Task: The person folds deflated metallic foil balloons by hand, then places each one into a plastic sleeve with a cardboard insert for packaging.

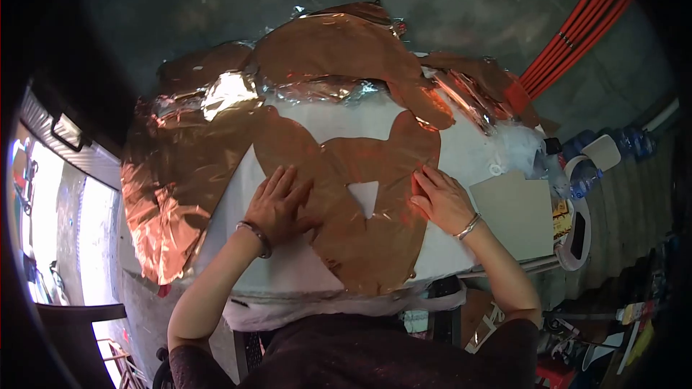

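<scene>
A flat brown foil piece (360,245), with rounded lobes at its upper corners, lies on the white table surface (277,266) in front of me. It looks like an uninflated foil balloon. Near its middle, a small pale triangular patch (365,197) shows. My left hand (280,205) rests on its left side, palm down with the fingers spread. On the opposite edge lies my right hand (441,198), fingers stretched out over the foil and thumb apart. Neither hand appears to hold anything.
More brown foil pieces (331,47) lie at the back, and a shiny crumpled one (173,194) hangs over the left edge. A grey-beige board (513,212) is at the right, near clear plastic bottles (584,176). Red-orange pipes (573,32) rise at the back right.
</scene>
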Motion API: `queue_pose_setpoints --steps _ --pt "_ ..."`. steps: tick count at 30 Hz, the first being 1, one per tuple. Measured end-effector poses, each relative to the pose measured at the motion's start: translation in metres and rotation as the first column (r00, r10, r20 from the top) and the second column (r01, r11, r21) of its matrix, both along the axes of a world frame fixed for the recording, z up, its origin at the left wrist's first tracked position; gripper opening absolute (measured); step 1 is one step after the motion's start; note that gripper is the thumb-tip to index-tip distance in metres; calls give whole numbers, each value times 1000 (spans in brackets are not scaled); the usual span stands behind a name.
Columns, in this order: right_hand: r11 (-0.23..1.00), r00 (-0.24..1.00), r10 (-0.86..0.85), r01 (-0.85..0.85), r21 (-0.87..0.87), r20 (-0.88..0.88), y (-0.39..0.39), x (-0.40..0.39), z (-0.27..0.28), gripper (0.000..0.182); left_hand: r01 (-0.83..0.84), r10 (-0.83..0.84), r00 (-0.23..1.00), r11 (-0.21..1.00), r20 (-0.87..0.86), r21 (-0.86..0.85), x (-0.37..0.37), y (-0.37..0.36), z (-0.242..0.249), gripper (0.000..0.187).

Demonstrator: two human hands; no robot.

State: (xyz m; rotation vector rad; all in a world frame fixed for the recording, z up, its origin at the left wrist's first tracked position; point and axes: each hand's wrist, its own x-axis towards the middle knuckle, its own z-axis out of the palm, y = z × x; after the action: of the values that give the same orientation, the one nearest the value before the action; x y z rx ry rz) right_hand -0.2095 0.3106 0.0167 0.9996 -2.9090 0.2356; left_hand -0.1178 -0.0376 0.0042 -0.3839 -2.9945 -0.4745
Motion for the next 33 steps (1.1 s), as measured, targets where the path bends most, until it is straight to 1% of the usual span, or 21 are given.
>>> queue_pose_setpoints --steps 1,3,4,6,8,10,11,13,14,16,18,20,21,23,24,26,27,29,30,32,33 --pt "1000 1000 -12 12 2 -1 -1 -4 10 50 12 -12 1000 1000 -1 2 -5 0 1 78" --pt "998 985 -46 50 -23 164 -10 -18 31 39 39 -40 999 999 23 19 -8 -3 6 79" --pt "998 985 -57 61 -22 162 -12 -30 32 39 51 -51 998 999 21 20 -9 -3 6 79" --pt "978 995 -66 80 -194 76 -18 -59 32 34 47 -46 998 998 -40 30 -7 -3 3 78" --pt "965 996 -64 77 -253 58 -38 -94 41 32 50 -48 997 998 -57 26 -6 -4 2 76" --pt "930 998 -3 -21 -367 -65 -61 -139 30 32 58 -56 997 997 -45 52 -5 -4 6 74" --pt "930 997 19 -43 -364 -70 -79 -158 29 32 38 -35 998 998 -50 55 -6 -5 6 74" --pt "928 927 92 -212 -306 -365 -121 -184 27 35 61 -61 998 998 5 27 -6 -7 7 72" --pt "922 922 112 -236 -307 -371 -141 -191 25 35 38 -38 999 999 -2 25 -7 -8 8 72" --pt "889 895 238 -357 -286 -378 -178 -195 25 38 77 -78 997 995 4 70 -9 -9 7 69" --pt "875 894 266 -381 -298 -361 -202 -199 21 36 66 -66 998 995 -3 68 -11 -11 2 68" --pt "938 914 216 -292 -189 -343 -218 -207 10 28 65 -65 998 996 -9 66 -11 -10 1 68" --pt "936 913 219 -296 -189 -345 -221 -210 8 28 59 -57 998 996 -30 72 -11 -8 1 66" --pt "945 923 146 -237 -227 -356 -223 -216 6 20 56 -53 998 995 -46 78 -10 -6 0 64" --pt "945 926 141 -231 -231 -352 -225 -214 7 20 49 -45 998 995 -50 83 -10 -5 0 65" --pt "864 988 -54 -28 -503 -147 -227 -212 13 19 54 -49 997 995 -54 84 -9 -5 0 66" --pt "863 987 -64 -19 -505 -145 -226 -214 12 19 48 -46 998 996 -40 74 -9 -5 0 68" --pt "685 999 36 -21 -728 5 -224 -219 11 22 47 -45 999 997 -27 64 -8 -4 0 70" --pt "685 999 32 -17 -728 7 -223 -221 11 22 45 -43 999 997 -26 62 -8 -4 0 72" --pt "633 986 30 110 -766 166 -223 -223 12 22 44 -42 999 997 -24 61 -6 -3 -1 74" --pt "551 943 92 220 -805 321 -222 -222 12 23 42 -41 999 997 -16 58 -5 -3 -1 75"
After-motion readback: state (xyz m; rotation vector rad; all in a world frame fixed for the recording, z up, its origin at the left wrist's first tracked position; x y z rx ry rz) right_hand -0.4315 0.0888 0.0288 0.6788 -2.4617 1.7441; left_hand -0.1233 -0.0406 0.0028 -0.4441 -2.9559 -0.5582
